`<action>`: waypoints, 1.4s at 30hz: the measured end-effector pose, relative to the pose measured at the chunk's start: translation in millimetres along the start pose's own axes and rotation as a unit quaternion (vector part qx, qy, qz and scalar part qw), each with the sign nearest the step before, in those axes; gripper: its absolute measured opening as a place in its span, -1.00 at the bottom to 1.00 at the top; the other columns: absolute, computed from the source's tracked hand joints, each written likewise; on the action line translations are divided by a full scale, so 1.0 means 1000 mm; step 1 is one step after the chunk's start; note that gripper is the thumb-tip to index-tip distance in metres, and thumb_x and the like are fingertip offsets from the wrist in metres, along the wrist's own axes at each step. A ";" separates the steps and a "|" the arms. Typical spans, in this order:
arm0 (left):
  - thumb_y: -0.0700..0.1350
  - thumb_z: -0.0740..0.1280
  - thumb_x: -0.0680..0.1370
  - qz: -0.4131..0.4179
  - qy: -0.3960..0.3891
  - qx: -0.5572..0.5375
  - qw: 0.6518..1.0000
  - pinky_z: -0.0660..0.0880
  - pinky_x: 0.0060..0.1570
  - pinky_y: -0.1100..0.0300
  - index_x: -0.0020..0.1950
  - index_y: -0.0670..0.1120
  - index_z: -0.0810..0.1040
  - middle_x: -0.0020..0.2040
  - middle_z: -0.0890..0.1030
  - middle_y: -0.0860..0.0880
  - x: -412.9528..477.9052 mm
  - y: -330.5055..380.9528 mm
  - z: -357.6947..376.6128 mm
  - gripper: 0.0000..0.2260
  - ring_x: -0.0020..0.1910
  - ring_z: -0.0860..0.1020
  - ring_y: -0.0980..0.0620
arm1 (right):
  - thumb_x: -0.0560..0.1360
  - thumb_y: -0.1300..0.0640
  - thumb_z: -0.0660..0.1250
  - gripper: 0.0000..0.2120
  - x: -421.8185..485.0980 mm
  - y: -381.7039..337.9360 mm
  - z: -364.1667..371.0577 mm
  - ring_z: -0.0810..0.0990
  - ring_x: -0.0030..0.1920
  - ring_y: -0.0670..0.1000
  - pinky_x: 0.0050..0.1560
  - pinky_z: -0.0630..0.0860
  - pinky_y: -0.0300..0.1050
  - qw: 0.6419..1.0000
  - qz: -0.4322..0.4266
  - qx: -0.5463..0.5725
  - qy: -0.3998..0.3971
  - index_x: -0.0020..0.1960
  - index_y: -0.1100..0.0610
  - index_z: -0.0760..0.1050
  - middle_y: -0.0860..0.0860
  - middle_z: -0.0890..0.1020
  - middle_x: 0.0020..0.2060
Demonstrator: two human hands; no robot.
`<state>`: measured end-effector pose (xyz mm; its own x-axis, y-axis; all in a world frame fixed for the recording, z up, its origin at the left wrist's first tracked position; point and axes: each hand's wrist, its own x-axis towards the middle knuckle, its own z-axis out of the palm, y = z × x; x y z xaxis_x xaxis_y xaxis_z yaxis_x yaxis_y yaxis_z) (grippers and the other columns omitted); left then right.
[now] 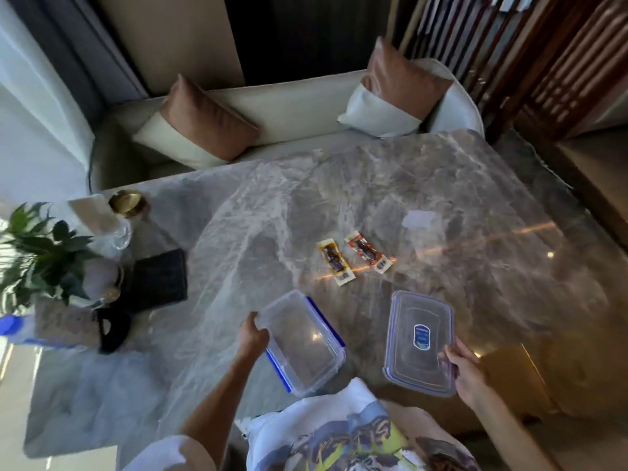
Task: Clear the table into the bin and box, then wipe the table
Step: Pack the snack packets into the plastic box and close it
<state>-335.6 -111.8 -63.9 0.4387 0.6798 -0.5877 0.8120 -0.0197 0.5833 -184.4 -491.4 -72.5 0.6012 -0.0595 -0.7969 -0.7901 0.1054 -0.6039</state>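
A clear plastic box [302,338] with blue clips sits open near the front edge of the grey marble table [390,185]. My left hand [252,338] grips its left rim. Its clear lid [419,341], with a blue sticker, lies flat to the right, and my right hand [464,372] holds the lid's right edge. Two snack packets lie further back in the middle: a yellow one [334,263] and a red one [368,252]. A pale scrap of paper or film [418,219] lies beyond them.
At the table's left stand a potted plant [37,253], a glass vase [119,232], a gold dish [127,202], a black wallet-like pad [154,280] and a black object [112,329]. A sofa with cushions [200,127] runs behind. A brown cardboard box [513,379] sits at the front right.
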 end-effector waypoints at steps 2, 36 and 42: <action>-0.43 0.14 0.48 -0.063 0.018 -0.085 0.994 0.60 -0.06 -0.22 0.46 -0.20 0.27 0.13 0.53 -0.36 -0.015 -0.021 -0.007 -0.46 -0.04 0.61 -0.35 | 0.54 0.40 0.24 -0.48 0.003 0.006 0.013 0.59 -0.39 -0.11 -0.34 0.58 -0.27 1.000 0.002 -0.027 -0.012 0.47 0.14 0.34 0.00 0.66 -0.30; -0.24 0.25 0.51 -0.105 -0.001 -0.047 0.993 0.56 -0.02 -0.01 0.30 -0.20 0.36 0.12 0.59 -0.22 -0.032 -0.123 -0.072 -0.65 0.03 0.58 -0.18 | 0.55 0.17 0.34 -0.42 -0.022 0.099 0.192 0.34 0.42 0.20 0.45 0.22 -0.06 0.767 -0.180 -0.611 -0.075 0.50 0.25 0.24 0.26 0.35 0.39; -0.31 0.21 0.49 -0.059 -0.021 -0.085 0.994 0.59 0.06 -0.08 0.27 -0.23 0.41 0.08 0.61 -0.23 -0.020 -0.125 -0.085 -0.66 0.04 0.60 -0.19 | 0.55 0.25 0.30 -0.46 -0.019 0.105 0.194 0.34 0.43 0.20 0.47 0.20 -0.10 0.770 -0.180 -0.611 -0.047 0.49 0.30 0.25 0.28 0.33 0.40</action>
<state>-478.5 -60.8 -78.1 0.3626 0.6388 -0.6786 0.7839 0.1847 0.5928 -255.6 -286.4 -117.8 0.7688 0.2110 -0.6037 -0.0595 -0.9163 -0.3960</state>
